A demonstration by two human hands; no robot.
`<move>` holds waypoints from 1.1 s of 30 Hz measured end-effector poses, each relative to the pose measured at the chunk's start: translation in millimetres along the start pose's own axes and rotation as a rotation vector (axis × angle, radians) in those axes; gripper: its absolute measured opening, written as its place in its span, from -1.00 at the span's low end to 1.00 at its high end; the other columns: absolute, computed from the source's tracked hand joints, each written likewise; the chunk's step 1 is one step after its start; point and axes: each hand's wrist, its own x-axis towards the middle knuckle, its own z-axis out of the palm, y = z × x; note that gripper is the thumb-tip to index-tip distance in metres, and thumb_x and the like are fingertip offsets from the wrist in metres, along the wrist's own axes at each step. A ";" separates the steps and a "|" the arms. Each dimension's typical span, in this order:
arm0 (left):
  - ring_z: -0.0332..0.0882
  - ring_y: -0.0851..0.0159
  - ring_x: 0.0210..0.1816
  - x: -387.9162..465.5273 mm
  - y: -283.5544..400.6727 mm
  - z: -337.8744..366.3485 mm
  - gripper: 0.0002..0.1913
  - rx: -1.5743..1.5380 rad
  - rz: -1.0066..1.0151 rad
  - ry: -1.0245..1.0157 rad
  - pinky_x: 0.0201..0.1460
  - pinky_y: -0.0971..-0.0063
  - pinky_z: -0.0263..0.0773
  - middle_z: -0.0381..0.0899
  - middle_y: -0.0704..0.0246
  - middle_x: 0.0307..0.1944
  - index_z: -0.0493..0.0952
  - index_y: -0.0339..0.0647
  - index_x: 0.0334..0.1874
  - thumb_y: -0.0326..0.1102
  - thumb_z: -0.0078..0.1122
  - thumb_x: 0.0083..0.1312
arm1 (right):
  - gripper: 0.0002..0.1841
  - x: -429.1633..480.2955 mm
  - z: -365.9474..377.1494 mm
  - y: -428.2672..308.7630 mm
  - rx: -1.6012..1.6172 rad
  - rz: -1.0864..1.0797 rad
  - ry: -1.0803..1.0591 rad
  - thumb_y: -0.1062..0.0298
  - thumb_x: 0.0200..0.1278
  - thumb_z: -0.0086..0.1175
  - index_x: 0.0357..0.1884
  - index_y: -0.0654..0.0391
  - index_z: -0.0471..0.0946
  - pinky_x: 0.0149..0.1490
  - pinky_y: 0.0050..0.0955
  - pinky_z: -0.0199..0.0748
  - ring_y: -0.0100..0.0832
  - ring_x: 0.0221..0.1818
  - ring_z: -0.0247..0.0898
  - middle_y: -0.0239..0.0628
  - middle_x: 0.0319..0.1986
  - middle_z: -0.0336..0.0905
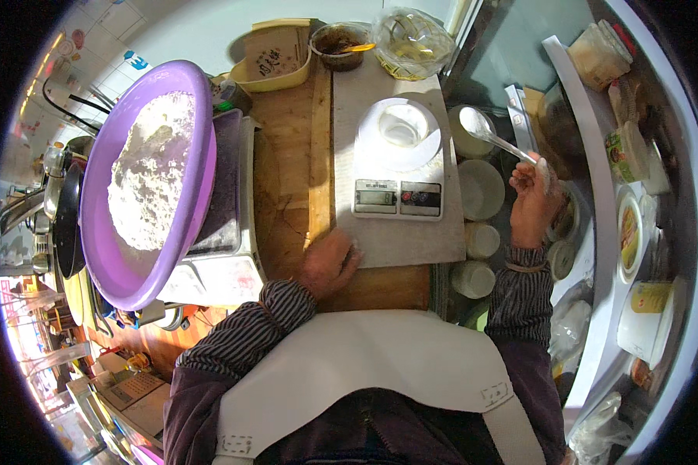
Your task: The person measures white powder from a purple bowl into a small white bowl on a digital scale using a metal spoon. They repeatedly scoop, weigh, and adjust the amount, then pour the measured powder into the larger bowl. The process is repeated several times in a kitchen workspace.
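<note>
My right hand (532, 200) grips the handle of a metal spoon (480, 125); white powder lies in its bowl. The spoon is held over lidded round containers at the right edge of the board. My left hand (330, 263) rests by the front left corner of a pale board (395, 244), with nothing seen in it. On the board stands a white digital kitchen scale (398, 199), its display lit. A small clear plastic cup (403, 125) sits on its round platform. To the left, a large purple basin (200, 116) of white flour (151, 174) stands on a bigger scale (232, 232).
Behind the board are a bowl of dark paste (340, 43) with an orange-handled utensil, a plastic-covered basket (413, 43) and a yellow tub (273, 81) holding a cardboard piece. Round containers (481, 189) line the board's right side, beside glass-fronted shelves (605, 232) with food tubs.
</note>
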 end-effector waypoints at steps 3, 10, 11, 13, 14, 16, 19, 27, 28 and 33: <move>0.40 -0.01 -0.30 0.9 -0.7 0.4 -0.76 -0.018 0.068 0.043 -0.23 0.18 0.36 0.37 0.07 -0.36 0.36 -0.32 -0.21 -0.30 0.17 0.27 | -0.60 1.5 20.0 -9.9 -0.010 -0.049 -0.083 0.13 0.41 -0.12 -0.09 0.33 0.52 -0.36 -0.53 0.54 -0.47 -0.46 0.49 -0.20 -0.44 0.57; 0.41 -0.03 -0.32 1.5 -3.3 1.4 -0.77 -0.014 0.010 -0.019 -0.27 0.14 0.35 0.35 0.08 -0.37 0.34 -0.29 -0.25 -0.28 0.12 0.28 | -0.72 -9.0 54.1 -13.7 0.104 -0.109 -0.222 0.30 0.44 -0.13 -0.11 0.33 0.52 -0.37 -0.54 0.52 -0.50 -0.48 0.48 -0.25 -0.48 0.57; 0.41 -0.03 -0.33 1.5 -3.6 2.0 -0.77 -0.013 0.016 -0.006 -0.28 0.14 0.35 0.35 0.08 -0.38 0.34 -0.29 -0.26 -0.28 0.13 0.28 | -0.71 -10.1 56.5 -13.1 0.120 -0.113 -0.240 0.30 0.45 -0.13 -0.11 0.33 0.52 -0.37 -0.54 0.51 -0.51 -0.48 0.48 -0.25 -0.48 0.57; 0.40 -0.02 -0.34 1.3 -4.5 2.2 -0.77 -0.029 0.031 0.008 -0.28 0.16 0.35 0.35 0.08 -0.39 0.34 -0.30 -0.25 -0.29 0.14 0.27 | -0.73 -11.8 59.6 -11.7 0.140 -0.132 -0.276 0.32 0.46 -0.14 -0.11 0.32 0.52 -0.37 -0.55 0.49 -0.53 -0.49 0.46 -0.27 -0.48 0.57; 0.39 -0.02 -0.34 1.1 -5.0 2.1 -0.77 -0.045 0.041 0.009 -0.27 0.17 0.35 0.34 0.08 -0.39 0.35 -0.32 -0.24 -0.30 0.14 0.27 | -0.73 -12.5 60.7 -10.8 0.142 -0.136 -0.291 0.33 0.46 -0.14 -0.11 0.32 0.52 -0.37 -0.56 0.49 -0.53 -0.50 0.46 -0.28 -0.48 0.56; 0.38 -0.01 -0.34 1.1 -5.6 1.7 -0.76 -0.047 0.035 -0.007 -0.25 0.18 0.35 0.34 0.08 -0.38 0.35 -0.33 -0.22 -0.31 0.15 0.27 | -0.74 -13.4 62.0 -8.9 0.144 -0.155 -0.317 0.34 0.45 -0.13 -0.10 0.32 0.51 -0.37 -0.56 0.48 -0.54 -0.50 0.45 -0.28 -0.48 0.56; 0.39 0.00 -0.36 1.5 -5.6 2.3 -0.77 -0.021 0.020 -0.018 -0.29 0.18 0.34 0.34 0.10 -0.40 0.35 -0.31 -0.25 -0.32 0.16 0.26 | -0.75 -14.1 62.6 -6.2 0.139 -0.206 -0.349 0.35 0.45 -0.11 -0.10 0.32 0.51 -0.36 -0.57 0.46 -0.55 -0.50 0.44 -0.29 -0.48 0.56; 0.41 0.00 -0.39 2.4 -6.3 6.1 -0.79 -0.049 0.080 0.083 -0.38 0.18 0.35 0.35 0.12 -0.42 0.32 -0.27 -0.28 -0.34 0.15 0.24 | -0.71 -13.7 62.0 -2.7 0.108 -0.283 -0.411 0.30 0.45 -0.12 -0.08 0.34 0.51 -0.32 -0.55 0.52 -0.52 -0.45 0.49 -0.27 -0.46 0.57; 0.41 0.00 -0.39 2.6 -6.6 6.2 -0.79 -0.040 0.080 0.073 -0.38 0.18 0.35 0.35 0.13 -0.42 0.32 -0.28 -0.28 -0.34 0.16 0.24 | -0.72 -13.8 62.2 -2.6 0.111 -0.280 -0.399 0.31 0.45 -0.12 -0.08 0.33 0.51 -0.34 -0.56 0.49 -0.53 -0.47 0.47 -0.27 -0.47 0.57; 0.42 0.01 -0.38 0.1 -4.8 6.6 -0.77 -0.006 0.091 0.118 -0.35 0.18 0.35 0.35 0.13 -0.41 0.33 -0.28 -0.25 -0.31 0.17 0.25 | -0.75 -16.7 63.3 -5.3 0.085 -0.240 -0.331 0.33 0.45 -0.12 -0.09 0.31 0.51 -0.38 -0.56 0.46 -0.54 -0.51 0.44 -0.28 -0.49 0.57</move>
